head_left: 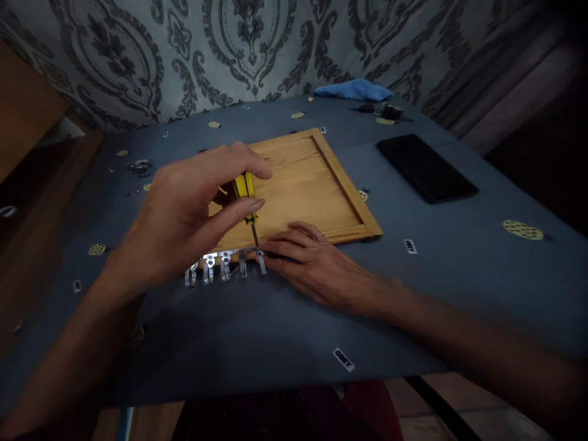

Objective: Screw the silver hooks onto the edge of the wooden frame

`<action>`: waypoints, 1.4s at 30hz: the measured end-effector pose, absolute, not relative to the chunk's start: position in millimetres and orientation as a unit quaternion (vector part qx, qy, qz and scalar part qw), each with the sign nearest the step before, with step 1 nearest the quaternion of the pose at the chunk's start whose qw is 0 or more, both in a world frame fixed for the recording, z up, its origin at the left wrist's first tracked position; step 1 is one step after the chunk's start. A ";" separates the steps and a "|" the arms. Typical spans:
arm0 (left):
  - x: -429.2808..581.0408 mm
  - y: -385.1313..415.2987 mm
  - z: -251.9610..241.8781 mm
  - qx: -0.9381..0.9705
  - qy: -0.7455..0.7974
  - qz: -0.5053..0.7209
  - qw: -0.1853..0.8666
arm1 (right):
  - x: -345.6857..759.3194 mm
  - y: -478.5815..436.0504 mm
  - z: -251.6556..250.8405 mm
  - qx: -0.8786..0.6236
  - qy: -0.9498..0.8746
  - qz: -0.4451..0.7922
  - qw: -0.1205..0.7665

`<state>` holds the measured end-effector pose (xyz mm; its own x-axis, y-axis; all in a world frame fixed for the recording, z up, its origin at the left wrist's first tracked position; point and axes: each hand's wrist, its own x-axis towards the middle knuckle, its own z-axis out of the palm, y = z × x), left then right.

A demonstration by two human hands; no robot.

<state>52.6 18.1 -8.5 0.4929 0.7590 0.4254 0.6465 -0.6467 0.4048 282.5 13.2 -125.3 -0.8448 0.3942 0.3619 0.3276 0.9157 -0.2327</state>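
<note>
My left hand (193, 202) is closed around the yellow-and-black handle of a screwdriver (245, 190). The screwdriver stands nearly upright, its tip at the right end of a metal hook rail (225, 257). Several small silver hooks hang from this rail along the near edge of a shallow wooden tray-like panel (294, 177) with a raised rim. My right hand (316, 266) lies low at the panel's near edge, its fingertips closed against the rail's right end beside the screwdriver tip. Those fingers partly hide the screw spot, and my left hand covers the panel's left side.
A black phone (427, 168) lies on the patterned blue tablecloth (285, 349) to the right. Behind are a blue cloth (353, 90) and a dark tool-like item (386, 111). Small metal parts (138, 167) sit at the left, near a wooden cabinet (32, 110). A patterned wall rises behind.
</note>
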 end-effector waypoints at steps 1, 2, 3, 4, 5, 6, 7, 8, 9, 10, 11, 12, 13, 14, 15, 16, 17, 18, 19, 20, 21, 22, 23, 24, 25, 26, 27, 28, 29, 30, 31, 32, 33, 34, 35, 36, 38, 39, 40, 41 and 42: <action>52.8 17.4 -7.6 0.855 0.409 0.297 0.114 | 282.6 13.2 -125.7 -0.186 -0.957 0.078 0.209; 52.9 16.5 -6.2 0.853 0.407 0.300 0.131 | 282.6 13.3 -126.3 -0.183 -0.957 0.075 0.213; 52.9 15.6 -4.7 0.852 0.403 0.302 0.146 | 282.6 13.4 -126.9 -0.181 -0.957 0.071 0.216; 52.9 14.8 -3.1 0.851 0.400 0.302 0.157 | 282.5 13.5 -127.4 -0.180 -0.957 0.069 0.218; 52.9 14.1 -1.6 0.851 0.398 0.302 0.164 | 282.3 13.6 -127.9 -0.181 -0.956 0.067 0.220; 52.8 13.6 -0.4 0.851 0.396 0.301 0.170 | 282.1 13.8 -128.2 -0.182 -0.956 0.066 0.221; 52.6 13.3 0.5 0.850 0.395 0.300 0.175 | 281.9 14.0 -128.4 -0.182 -0.956 0.065 0.221; 52.4 13.2 1.0 0.850 0.395 0.298 0.177 | 281.7 14.2 -128.5 -0.182 -0.956 0.066 0.221; 52.2 13.3 1.1 0.852 0.394 0.297 0.177 | 281.5 14.4 -128.5 -0.181 -0.956 0.066 0.222; 52.2 13.6 0.8 0.853 0.393 0.295 0.176 | 281.4 14.6 -128.5 -0.179 -0.956 0.066 0.223; 52.3 14.0 0.1 0.854 0.394 0.292 0.173 | 281.2 14.7 -128.4 -0.178 -0.956 0.065 0.224; 52.7 14.4 -0.8 0.854 0.397 0.289 0.169 | 281.1 14.7 -128.2 -0.178 -0.956 0.065 0.226; 53.4 14.8 -1.9 0.853 0.403 0.287 0.164 | 281.0 14.7 -128.0 -0.179 -0.955 0.065 0.226; 54.3 15.1 -3.1 0.852 0.409 0.287 0.157 | 280.8 14.6 -127.7 -0.180 -0.955 0.066 0.227; 55.3 15.3 -4.2 0.850 0.414 0.289 0.147 | 280.7 14.3 -127.3 -0.181 -0.955 0.067 0.227; 56.3 15.2 -5.2 0.849 0.419 0.293 0.136 | 280.6 14.0 -126.9 -0.182 -0.954 0.071 0.226; 57.2 15.0 -5.9 0.847 0.420 0.299 0.128 | 280.6 13.7 -126.5 -0.182 -0.954 0.074 0.225; 57.9 14.5 -6.3 0.846 0.419 0.306 0.125 | 280.7 13.4 -126.2 -0.182 -0.954 0.077 0.224; 58.3 14.0 -6.2 0.844 0.419 0.311 0.128 | 280.8 13.1 -126.0 -0.182 -0.954 0.079 0.225; 58.4 13.4 -5.8 0.842 0.418 0.313 0.136 | 281.0 12.8 -125.9 -0.180 -0.954 0.078 0.226; 58.1 12.8 -5.0 0.840 0.418 0.313 0.147 | 281.2 12.6 -125.9 -0.179 -0.955 0.077 0.226; 57.7 12.4 -4.1 0.841 0.413 0.311 0.159 | 281.4 12.6 -126.0 -0.178 -0.954 0.075 0.227; 57.1 12.2 -3.2 0.843 0.407 0.307 0.170 | 281.5 12.5 -126.3 -0.179 -0.954 0.073 0.227; 56.4 12.3 -2.4 0.848 0.397 0.304 0.176 | 281.6 12.6 -126.5 -0.179 -0.954 0.071 0.228; 55.7 12.7 -1.7 0.854 0.386 0.298 0.180 | 281.6 12.6 -126.7 -0.179 -0.954 0.070 0.228; 55.2 13.3 -1.3 0.860 0.375 0.294 0.181 | 281.5 12.7 -126.8 -0.180 -0.955 0.070 0.227; 54.8 14.0 -1.2 0.865 0.367 0.292 0.178 | 281.4 12.8 -126.9 -0.180 -0.955 0.071 0.227; 54.7 14.8 -1.4 0.867 0.366 0.289 0.174 | 281.3 12.8 -126.8 -0.179 -0.955 0.071 0.227; 54.8 15.6 -2.0 0.868 0.368 0.286 0.169 | 281.3 12.9 -126.7 -0.179 -0.955 0.072 0.225; 55.2 16.3 -2.9 0.869 0.371 0.283 0.164 | 281.3 12.9 -126.6 -0.179 -0.955 0.071 0.224; 55.7 16.9 -4.1 0.869 0.375 0.281 0.157 | 281.4 12.9 -126.5 -0.181 -0.956 0.071 0.221; 56.4 17.4 -5.6 0.869 0.380 0.281 0.148 | 281.5 12.8 -126.4 -0.183 -0.956 0.070 0.219; 57.1 17.7 -7.1 0.868 0.386 0.280 0.138 | 281.7 12.7 -126.2 -0.185 -0.956 0.069 0.217; 57.9 17.9 -8.6 0.865 0.395 0.281 0.127 | 281.9 12.6 -126.0 -0.187 -0.956 0.069 0.214; 58.5 17.8 -9.8 0.861 0.404 0.285 0.117 | 282.1 12.5 -125.7 -0.188 -0.956 0.068 0.214; 59.0 17.6 -10.8 0.857 0.411 0.289 0.114 | 282.3 12.3 -125.4 -0.188 -0.956 0.067 0.214; 59.1 16.8 -11.3 0.855 0.410 0.295 0.119 | 282.5 12.0 -124.5 -0.185 -0.958 0.066 0.211; 58.7 16.2 -10.8 0.857 0.406 0.292 0.126 | 282.4 11.8 -124.1 -0.184 -0.958 0.067 0.208; 58.2 15.7 -9.9 0.860 0.400 0.287 0.133 | 282.3 11.7 -123.8 -0.183 -0.959 0.067 0.207; 57.4 15.1 -8.9 0.864 0.396 0.278 0.138 | 282.1 11.7 -123.8 -0.183 -0.959 0.067 0.208; 56.6 14.7 -7.7 0.867 0.394 0.270 0.140 | 281.9 11.6 -123.9 -0.183 -0.958 0.066 0.210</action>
